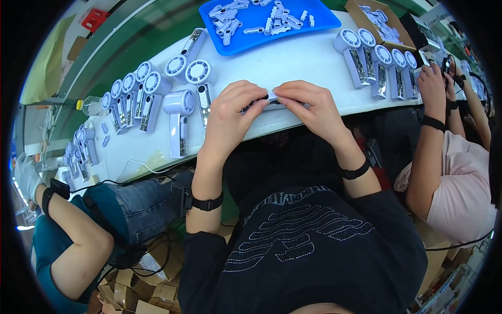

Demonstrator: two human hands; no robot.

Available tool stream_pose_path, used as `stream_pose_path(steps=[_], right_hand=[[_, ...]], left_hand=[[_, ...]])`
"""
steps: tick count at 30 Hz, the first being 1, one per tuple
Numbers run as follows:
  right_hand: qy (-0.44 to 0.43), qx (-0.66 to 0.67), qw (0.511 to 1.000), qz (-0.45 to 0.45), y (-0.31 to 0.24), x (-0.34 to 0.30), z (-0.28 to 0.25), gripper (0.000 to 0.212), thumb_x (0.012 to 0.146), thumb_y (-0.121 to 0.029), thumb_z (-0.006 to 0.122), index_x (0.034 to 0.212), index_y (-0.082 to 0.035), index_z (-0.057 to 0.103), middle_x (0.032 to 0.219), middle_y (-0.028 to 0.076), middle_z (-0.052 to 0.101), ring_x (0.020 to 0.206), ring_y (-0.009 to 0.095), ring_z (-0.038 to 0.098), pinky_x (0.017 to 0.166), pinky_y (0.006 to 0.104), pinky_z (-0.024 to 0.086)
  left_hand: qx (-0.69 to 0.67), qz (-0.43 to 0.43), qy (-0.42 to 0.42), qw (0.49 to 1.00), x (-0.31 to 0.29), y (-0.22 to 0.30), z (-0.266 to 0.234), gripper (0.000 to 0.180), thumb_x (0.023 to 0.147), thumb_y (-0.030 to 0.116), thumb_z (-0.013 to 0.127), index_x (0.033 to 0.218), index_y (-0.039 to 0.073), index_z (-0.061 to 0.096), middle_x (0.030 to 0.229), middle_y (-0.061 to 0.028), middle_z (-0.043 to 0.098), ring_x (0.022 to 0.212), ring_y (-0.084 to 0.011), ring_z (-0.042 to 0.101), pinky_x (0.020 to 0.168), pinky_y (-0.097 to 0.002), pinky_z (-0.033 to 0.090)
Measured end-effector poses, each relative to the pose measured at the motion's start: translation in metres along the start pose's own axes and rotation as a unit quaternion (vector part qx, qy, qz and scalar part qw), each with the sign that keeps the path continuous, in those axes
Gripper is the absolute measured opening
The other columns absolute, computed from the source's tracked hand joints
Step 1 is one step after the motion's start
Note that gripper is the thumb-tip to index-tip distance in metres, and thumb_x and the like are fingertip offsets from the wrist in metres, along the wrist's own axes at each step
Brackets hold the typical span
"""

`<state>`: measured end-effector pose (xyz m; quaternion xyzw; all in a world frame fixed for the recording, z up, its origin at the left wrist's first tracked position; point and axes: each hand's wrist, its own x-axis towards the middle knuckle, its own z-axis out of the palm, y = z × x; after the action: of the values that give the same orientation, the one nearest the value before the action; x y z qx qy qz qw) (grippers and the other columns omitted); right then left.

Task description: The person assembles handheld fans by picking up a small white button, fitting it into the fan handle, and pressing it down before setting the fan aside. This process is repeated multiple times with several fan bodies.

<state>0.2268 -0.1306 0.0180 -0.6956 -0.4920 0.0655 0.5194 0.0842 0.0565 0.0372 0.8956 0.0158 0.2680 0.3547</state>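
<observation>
Both my hands meet at the table's near edge, fingers pinched round a small pale-lilac and dark plastic part (272, 98). My left hand (234, 111) grips its left end between thumb and fingers. Its right end is pinched by my right hand (312, 109). My fingers cover most of the part, so its full shape is hidden. Close beside my left hand lies a lilac handheld fan (198, 72), its handle showing exposed electronics. Another handheld fan (179, 103) rests farther left, near the table edge.
A blue tray (230, 48) of lilac plastic pieces sits at the far side, with a cardboard box (361, 11) of similar pieces to its right. Handheld fans stand in rows left and right. Co-workers flank me: a gloved hand (27, 175) at left, a bare hand (432, 89) at right.
</observation>
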Motion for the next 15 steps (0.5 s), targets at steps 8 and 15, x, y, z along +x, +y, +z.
stream_pose_path(steps=[8,15], right_hand=[[0.034,-0.003,0.998,-0.052,0.01,-0.006,0.004,0.018,0.095,-0.005,0.08,0.112,0.0,0.084,0.112,0.014,0.084,0.105,0.029,0.081,0.091,0.0364,0.065],[-0.025,-0.029,0.998,-0.054,0.005,-0.004,-0.008,0.019,0.093,-0.003,0.081,0.111,0.001,0.085,0.115,0.014,0.084,0.112,0.031,0.08,0.1,0.0393,0.064]], left_hand=[[-0.011,-0.029,0.008,0.999,-0.001,0.002,0.002,0.023,0.085,0.003,0.089,0.106,-0.001,0.082,0.107,-0.0121,0.082,0.107,-0.0296,0.077,0.091,-0.0376,0.061],[0.017,0.014,-0.033,0.999,0.0,0.0,-0.004,0.022,0.084,0.005,0.088,0.105,0.0,0.083,0.108,-0.0087,0.081,0.108,-0.0298,0.075,0.093,-0.04,0.061]])
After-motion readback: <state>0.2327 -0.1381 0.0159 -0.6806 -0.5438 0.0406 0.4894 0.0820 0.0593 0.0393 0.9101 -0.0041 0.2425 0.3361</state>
